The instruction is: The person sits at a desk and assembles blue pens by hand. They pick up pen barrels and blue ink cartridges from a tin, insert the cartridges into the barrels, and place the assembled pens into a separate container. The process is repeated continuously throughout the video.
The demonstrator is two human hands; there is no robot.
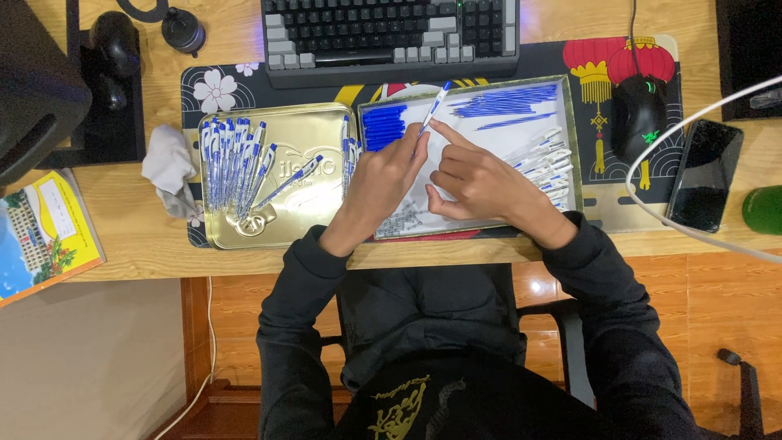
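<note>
My left hand (381,183) grips a blue and white pen (434,106) that points up and to the right over a shallow tin tray (570,143). My right hand (481,181) rests in that tray with its index finger touching the pen's lower end. The tray holds blue caps (383,126) at its left, blue refills (509,102) along the top, white pen barrels (550,167) at the right and small springs (401,220) near the front. To the left lies a gold tin lid (314,208) with several finished pens (232,163) in a row and one pen (293,179) lying apart.
A keyboard (391,37) sits behind the tins on a dark patterned desk mat (554,61). A mouse (638,114), a phone (705,175), a white cable (652,212) and a green object (764,209) are at the right. A grey cloth (167,163) and a booklet (45,232) lie at the left.
</note>
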